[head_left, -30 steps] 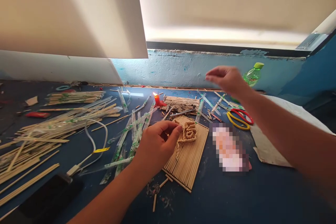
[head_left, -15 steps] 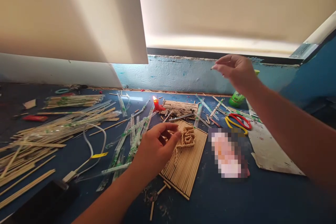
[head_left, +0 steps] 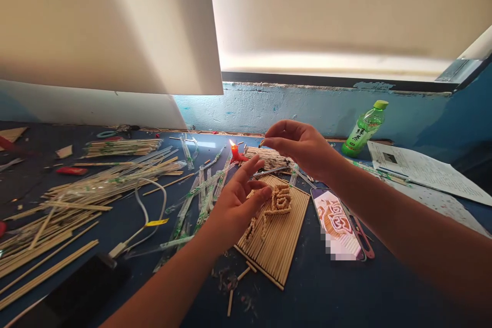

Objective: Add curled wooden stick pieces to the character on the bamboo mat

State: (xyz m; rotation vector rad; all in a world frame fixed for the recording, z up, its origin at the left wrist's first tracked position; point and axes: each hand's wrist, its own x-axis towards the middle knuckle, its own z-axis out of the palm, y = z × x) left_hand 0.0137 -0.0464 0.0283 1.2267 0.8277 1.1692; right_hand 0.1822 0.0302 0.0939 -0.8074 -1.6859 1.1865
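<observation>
My right hand (head_left: 305, 147) is raised just behind the stick panel, thumb and fingertips pinched on a tiny short piece of stick (head_left: 261, 144) with a darkish end. Over the left part of the panel hovers my left hand (head_left: 238, 210), fingers apart and nothing visible in them. The panel (head_left: 290, 238) is made of thin wooden sticks laid side by side. Raised on it is a beaded-looking pattern (head_left: 282, 200) of small pale pieces, partly covered by my left hand. Close behind my left fingertips burns a red candle (head_left: 234, 152).
Bundles of wooden sticks (head_left: 57, 230) and clear wrappers (head_left: 202, 189) lie on the left. A white cable (head_left: 165, 197) loops there. To the right are a lit phone (head_left: 334, 218), a printed sheet (head_left: 434, 169) and a green bottle (head_left: 365, 130). A second stick panel (head_left: 269, 155) lies behind.
My right hand has come down and left, from high before the wall to above the back panel, still pinching. My left hand's fingers have spread slightly. The bottle and phone are now more exposed.
</observation>
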